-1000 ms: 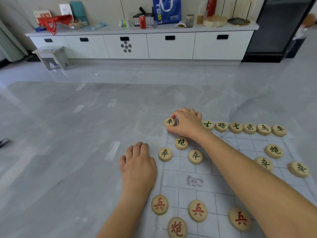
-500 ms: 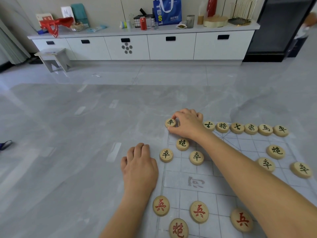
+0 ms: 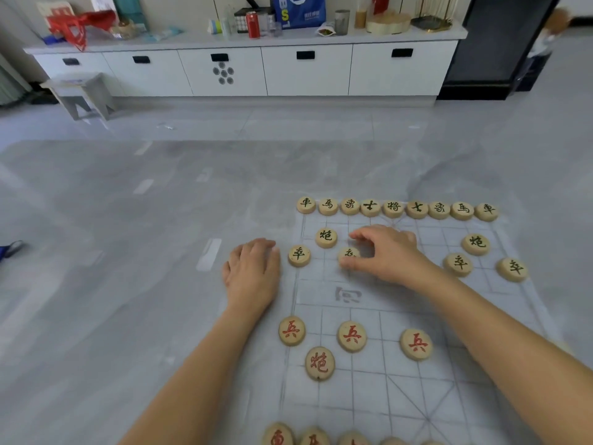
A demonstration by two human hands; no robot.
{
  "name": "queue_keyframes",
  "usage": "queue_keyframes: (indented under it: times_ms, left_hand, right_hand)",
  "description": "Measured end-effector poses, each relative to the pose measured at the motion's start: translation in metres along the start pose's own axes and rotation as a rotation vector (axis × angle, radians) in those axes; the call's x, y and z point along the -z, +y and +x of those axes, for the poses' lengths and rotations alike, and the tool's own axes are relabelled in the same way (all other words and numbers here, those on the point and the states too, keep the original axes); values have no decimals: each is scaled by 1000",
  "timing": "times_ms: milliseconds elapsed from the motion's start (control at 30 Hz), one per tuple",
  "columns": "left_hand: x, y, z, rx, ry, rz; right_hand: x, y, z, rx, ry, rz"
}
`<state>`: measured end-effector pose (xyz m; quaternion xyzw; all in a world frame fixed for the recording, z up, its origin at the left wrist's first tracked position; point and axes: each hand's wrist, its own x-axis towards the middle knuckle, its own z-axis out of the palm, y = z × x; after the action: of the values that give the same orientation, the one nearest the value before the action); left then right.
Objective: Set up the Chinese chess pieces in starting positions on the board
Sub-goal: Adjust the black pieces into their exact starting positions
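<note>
The board [image 3: 385,396] is a thin, whitish sheet printed with faint grey grid lines, lying flat on a glossy grey marbled tile floor [image 3: 128,252]. The pieces are thick round discs of pale wood with characters cut into their tops. A row of nine black-lettered discs [image 3: 393,207] lines the far edge, touching or nearly so. Below it sit two black cannons [image 3: 326,236] [image 3: 476,243] and three black soldiers [image 3: 299,255] [image 3: 458,264] [image 3: 512,268]. The right hand [image 3: 385,252] arches over the sheet, its thumb and forefinger curled round the rim of a fourth black soldier [image 3: 348,253]; whether that disc is lifted or touching the sheet cannot be told. The left hand [image 3: 253,271] lies palm down at the board's left edge, fingers close together and relaxed, holding nothing. Nearer are three red soldiers [image 3: 291,330] [image 3: 351,336] [image 3: 416,343] and a red cannon [image 3: 319,363]. A red back row [image 3: 278,435] is cut off by the bottom of the view.
</note>
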<state>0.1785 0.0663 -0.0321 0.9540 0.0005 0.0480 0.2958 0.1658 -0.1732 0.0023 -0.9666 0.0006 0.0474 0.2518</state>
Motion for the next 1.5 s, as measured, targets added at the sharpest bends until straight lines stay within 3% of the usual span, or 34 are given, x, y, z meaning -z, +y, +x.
queue_keyframes:
  times_ms: [67, 233, 933, 1133, 1300, 1500]
  left_hand:
    - [4, 3, 3, -38, -74, 21]
    - [-3, 5, -1, -192, -110, 185]
    - [-10, 4, 0, -197, -37, 173]
    - [-8, 2, 0, -198, -53, 168]
    - [-1, 21, 11, -41, -93, 39]
    - [-24, 89, 43, -281, -117, 48]
  right_hand:
    - [-7, -4, -6, 23, 27, -138]
    - [-13, -8, -10, 27, 81, -178]
    - [-22, -10, -12, 15, 147, -188]
    - [-19, -10, -15, 22, 98, -196]
    - [18, 14, -35, -52, 115, -113]
    - [74, 86, -114, -159, 374, 229]
